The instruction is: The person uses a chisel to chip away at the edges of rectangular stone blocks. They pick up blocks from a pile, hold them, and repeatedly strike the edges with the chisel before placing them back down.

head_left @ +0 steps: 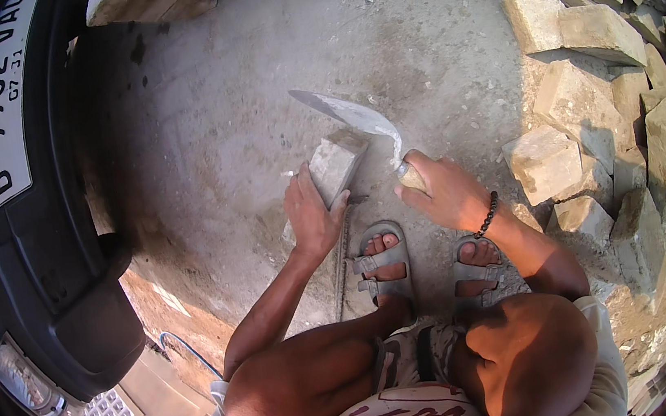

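Note:
In front of my feet, my left hand grips a grey brick by its side, fingers along the left and thumb on the near right. A short white stick pokes out by its fingertips; its kind is too small to make out. Closed around a wooden handle, my right hand holds a bricklaying trowel. The trowel's pointed metal blade reaches up and left, beyond the brick and apart from it. Whether the brick touches the ground is unclear.
A heap of pale bricks rises along the right side. More bricks lie at the far left. A vehicle's black bumper stands on the left. Between my sandalled feet and left forearm lies a thin rod.

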### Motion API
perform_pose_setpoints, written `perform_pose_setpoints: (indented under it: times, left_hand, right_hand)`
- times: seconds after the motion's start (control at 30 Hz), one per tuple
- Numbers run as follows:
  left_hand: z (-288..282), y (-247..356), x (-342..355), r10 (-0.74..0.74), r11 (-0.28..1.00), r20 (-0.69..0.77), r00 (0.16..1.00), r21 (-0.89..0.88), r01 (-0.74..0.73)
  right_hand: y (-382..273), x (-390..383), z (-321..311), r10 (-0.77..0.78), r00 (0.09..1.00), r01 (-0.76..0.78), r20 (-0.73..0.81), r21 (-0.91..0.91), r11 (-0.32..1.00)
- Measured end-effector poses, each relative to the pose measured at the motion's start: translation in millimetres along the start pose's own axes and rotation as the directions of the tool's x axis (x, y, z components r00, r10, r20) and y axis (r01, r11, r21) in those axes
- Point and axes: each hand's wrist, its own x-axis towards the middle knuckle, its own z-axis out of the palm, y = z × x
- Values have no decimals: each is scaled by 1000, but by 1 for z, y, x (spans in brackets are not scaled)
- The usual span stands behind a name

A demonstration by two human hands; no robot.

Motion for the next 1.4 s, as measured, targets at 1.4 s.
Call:
perform_pose_setpoints:
  times: [1.4]
  left_hand:
    - [-15, 16, 30, -38, 993, 112, 993, -103, 50]
  right_hand:
    - [-26, -15, -8, -40, 996, 49, -73, 126, 991]
